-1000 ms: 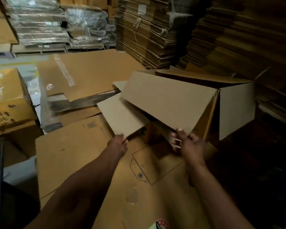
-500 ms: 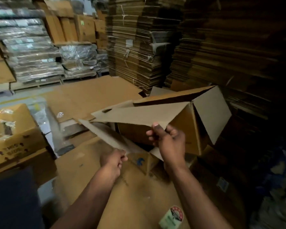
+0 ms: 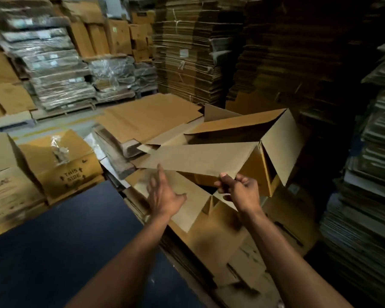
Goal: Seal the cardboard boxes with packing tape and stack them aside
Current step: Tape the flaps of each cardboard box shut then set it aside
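Our right hand [image 3: 237, 188] pinched the near corner of a long flap [image 3: 200, 160] on the open cardboard box [image 3: 257, 174], thumb on top and fingers curled beneath the edge. The box was plain brown corrugated board, matte and unprinted, lying on its side in front of us with its mouth toward us. The long flap stretched flat and nearly level to the left, while a shorter side flap [image 3: 282, 141] stood out at the right, paler on its inner face. Our left hand [image 3: 162, 193] was spread, fingers straight and holding nothing, the fingertips reaching up just under the long flap's lower edge; whether they touched it we could not tell.

The box sat over a heap of flattened cartons [image 3: 209, 232] with creased, scuffed surfaces. To the left stood a closed carton printed "THIS SIDE" [image 3: 71, 174], crumpled clear film on its top. A smooth dark blue surface [image 3: 65, 252] lay at lower left. Behind rose tall stacks of flat corrugated sheets [image 3: 187, 47], their edges finely ribbed, and plastic-wrapped bundles [image 3: 51, 70] glinted at the back left.
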{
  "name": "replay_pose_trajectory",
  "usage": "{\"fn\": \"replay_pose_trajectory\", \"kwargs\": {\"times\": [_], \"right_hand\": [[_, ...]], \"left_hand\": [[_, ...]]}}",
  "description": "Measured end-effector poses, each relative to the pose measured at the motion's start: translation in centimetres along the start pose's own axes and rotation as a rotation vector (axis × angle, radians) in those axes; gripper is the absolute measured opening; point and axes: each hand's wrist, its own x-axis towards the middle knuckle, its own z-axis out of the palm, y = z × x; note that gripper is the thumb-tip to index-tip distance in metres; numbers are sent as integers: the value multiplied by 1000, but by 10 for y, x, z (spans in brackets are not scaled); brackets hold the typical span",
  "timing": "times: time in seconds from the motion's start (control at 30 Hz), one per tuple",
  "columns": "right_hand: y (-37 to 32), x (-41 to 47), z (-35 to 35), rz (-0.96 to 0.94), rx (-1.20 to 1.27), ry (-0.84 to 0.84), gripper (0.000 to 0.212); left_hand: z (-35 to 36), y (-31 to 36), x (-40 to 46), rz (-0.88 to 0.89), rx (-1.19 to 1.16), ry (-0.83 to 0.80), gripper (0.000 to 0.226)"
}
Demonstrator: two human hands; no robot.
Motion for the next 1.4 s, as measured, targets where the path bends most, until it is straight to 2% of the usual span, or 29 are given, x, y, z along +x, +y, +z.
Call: {"fn": "replay_pose_trajectory", "kwargs": {"times": [0.07, 0.13, 0.2, 0.3, 0.33, 0.43, 0.47, 0.57, 0.7, 0.77, 0.93, 1.1, 1.23, 1.4], "right_hand": [[0, -3, 0, 1, 4, 2, 21], [2, -1, 1, -38, 24, -6, 25], [7, 5, 2, -93, 46, -15, 26], [25, 26, -4, -154, 30, 2, 25], [34, 34, -8, -134, 33, 28, 38], [61, 60, -18, 117, 156, 155, 113], [65, 68, -16, 172, 193, 172, 126], [65, 93, -3, 229, 276, 213, 151], [60, 104, 26, 178, 376, 305, 182], [58, 94, 44, 116, 342, 326, 182], [38, 18, 99, -25, 234, 393, 158], [16, -81, 174, -61, 286, 423, 150], [21, -147, 229, -56, 368, 356, 139], [65, -211, 269, -4, 338, 194, 122]], "left_hand": [[-13, 25, -4, 270, 298, 23, 139], [-9, 39, 3, 438, 471, 6, 127], [1, 46, 16, 512, 486, -7, 101], [4, 61, 38, 606, 413, 71, 66], [0, 68, 43, 639, 372, 120, 60], [-18, 90, 51, 740, 319, 220, 50], [-26, 99, 51, 791, 321, 242, 48], [-43, 115, 48, 895, 311, 260, 44], [-64, 103, 39, 945, 274, 311, 45], [-82, 87, 31, 990, 191, 355, 44], [-155, 56, -14, 1138, 52, 409, 46], [-257, 20, -75, 1314, 73, 389, 48], [-325, -27, -117, 1358, 157, 427, 44], [-366, -94, -132, 1334, 224, 414, 43]]}}
